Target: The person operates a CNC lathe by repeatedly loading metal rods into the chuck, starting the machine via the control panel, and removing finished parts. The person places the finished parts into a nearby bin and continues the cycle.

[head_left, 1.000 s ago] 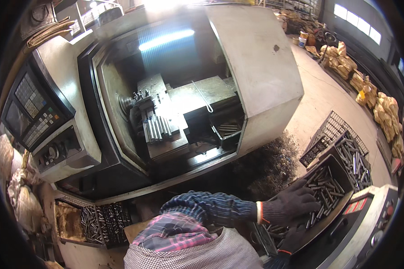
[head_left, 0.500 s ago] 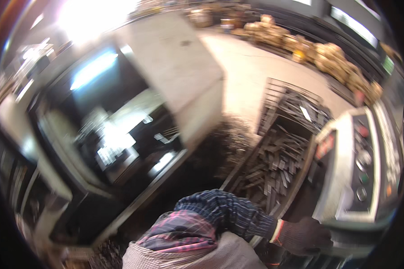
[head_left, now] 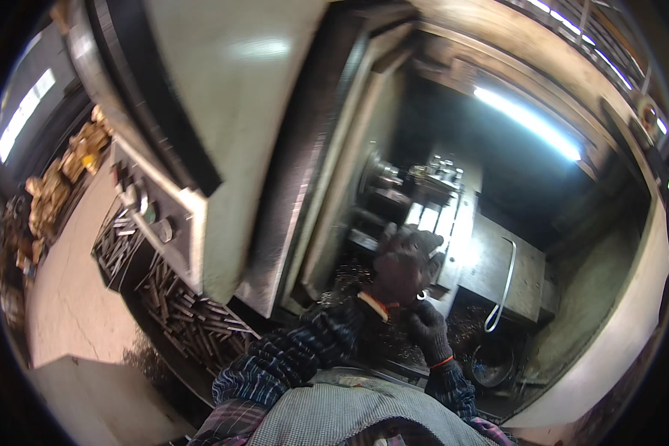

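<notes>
Both my hands wear dark knit gloves and reach into the opening of a metalworking machine (head_left: pixel 602 290). My left hand (head_left: pixel 405 269) is in front of the bright metal slide (head_left: pixel 457 223), its fingers apart and a little blurred; no object shows in them. Just below and to the right, my right hand (head_left: pixel 430 334) is closed, near the left wrist. A small shiny ring-shaped end (head_left: pixel 422 295) shows at its top; what it belongs to is hidden. Beyond the left hand are a round chuck-like part (head_left: pixel 383 175) and a clamped tool block (head_left: pixel 442 172).
A lamp tube (head_left: pixel 528 123) lights the machine's inside. A white hose (head_left: pixel 504 286) loops over a metal cover (head_left: pixel 502 260). To the left stand a control panel (head_left: pixel 156 212) and a bin edge (head_left: pixel 175 364) around many metal bars (head_left: pixel 193 305). Wrapped bundles (head_left: pixel 52 197) lie farther off.
My view has swung round: the machine opening now lies in front and the panel at left. Earlier one gloved hand was by the panel; now both hands are inside the machine.
</notes>
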`<state>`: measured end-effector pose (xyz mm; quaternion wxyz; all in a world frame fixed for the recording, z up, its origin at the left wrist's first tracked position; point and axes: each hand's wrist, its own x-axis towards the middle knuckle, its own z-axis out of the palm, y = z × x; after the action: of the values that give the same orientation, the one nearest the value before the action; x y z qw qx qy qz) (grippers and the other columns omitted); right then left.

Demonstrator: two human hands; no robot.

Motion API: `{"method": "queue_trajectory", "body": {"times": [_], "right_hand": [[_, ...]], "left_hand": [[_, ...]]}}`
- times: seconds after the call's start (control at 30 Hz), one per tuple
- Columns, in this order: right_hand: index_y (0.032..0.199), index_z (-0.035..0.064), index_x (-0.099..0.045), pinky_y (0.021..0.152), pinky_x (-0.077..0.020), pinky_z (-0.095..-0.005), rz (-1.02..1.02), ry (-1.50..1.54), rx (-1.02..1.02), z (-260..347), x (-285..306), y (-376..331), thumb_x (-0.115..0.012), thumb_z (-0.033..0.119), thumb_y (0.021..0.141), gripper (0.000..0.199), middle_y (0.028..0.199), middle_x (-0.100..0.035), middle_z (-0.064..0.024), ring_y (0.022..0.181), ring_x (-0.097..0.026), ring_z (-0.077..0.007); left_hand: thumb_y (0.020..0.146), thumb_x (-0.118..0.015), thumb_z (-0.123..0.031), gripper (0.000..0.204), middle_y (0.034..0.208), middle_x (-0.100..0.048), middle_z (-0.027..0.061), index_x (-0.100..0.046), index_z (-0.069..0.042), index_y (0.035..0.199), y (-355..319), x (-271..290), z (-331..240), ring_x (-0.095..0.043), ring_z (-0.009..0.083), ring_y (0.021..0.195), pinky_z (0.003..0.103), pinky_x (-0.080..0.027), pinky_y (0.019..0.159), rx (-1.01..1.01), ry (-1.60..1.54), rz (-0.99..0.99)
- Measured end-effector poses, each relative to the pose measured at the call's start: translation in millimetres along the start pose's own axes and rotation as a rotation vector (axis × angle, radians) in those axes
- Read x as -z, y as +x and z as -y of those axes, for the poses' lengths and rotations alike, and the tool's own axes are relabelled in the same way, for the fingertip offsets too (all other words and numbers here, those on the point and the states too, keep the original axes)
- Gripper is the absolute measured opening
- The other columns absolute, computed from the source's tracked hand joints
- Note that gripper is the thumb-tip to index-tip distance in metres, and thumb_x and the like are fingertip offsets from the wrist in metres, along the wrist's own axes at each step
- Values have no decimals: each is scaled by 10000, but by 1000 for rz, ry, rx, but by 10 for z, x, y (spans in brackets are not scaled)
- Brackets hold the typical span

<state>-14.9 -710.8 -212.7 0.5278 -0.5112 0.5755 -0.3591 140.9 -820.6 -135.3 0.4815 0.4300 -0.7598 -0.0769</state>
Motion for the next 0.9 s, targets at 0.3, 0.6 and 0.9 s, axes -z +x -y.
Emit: {"method": "queue_trajectory", "body": {"times": [0.3, 0.6, 0.9], "right_hand": [[1112, 89, -723, 588, -495, -290, -414, -190, 351, 302, 526, 251, -765, 301, 932, 281, 800, -696, -40, 646, -620, -87], [1093, 98, -711, 555, -493, -285, -388, -45, 327, 393, 631, 636, -761, 322, 928, 282, 708, -678, -55, 585, -637, -101], [1152, 56, -694, 782, -573, -338, -344, -1, 397, 384, 718, 1172, -778, 215, 915, 298, 990, -757, -108, 897, -733, -171]], "left_hand": [[968, -540, -437, 528, 1575, -413, 214, -591, -94, 1366, 1154, -751, 1347, -205, 478, 1527, 705, -18, 1218, 184, 884, 400], [963, -582, -322, 326, 1492, -539, 169, -748, -182, 1206, 1528, -1020, 1610, -397, 449, 1429, 681, -105, 1212, 132, 1040, 857], [1016, -573, -367, 378, 1092, -662, 139, -611, -95, 1275, 835, -1223, 760, -668, 314, 998, 472, -571, 857, 31, 198, 824]]}}
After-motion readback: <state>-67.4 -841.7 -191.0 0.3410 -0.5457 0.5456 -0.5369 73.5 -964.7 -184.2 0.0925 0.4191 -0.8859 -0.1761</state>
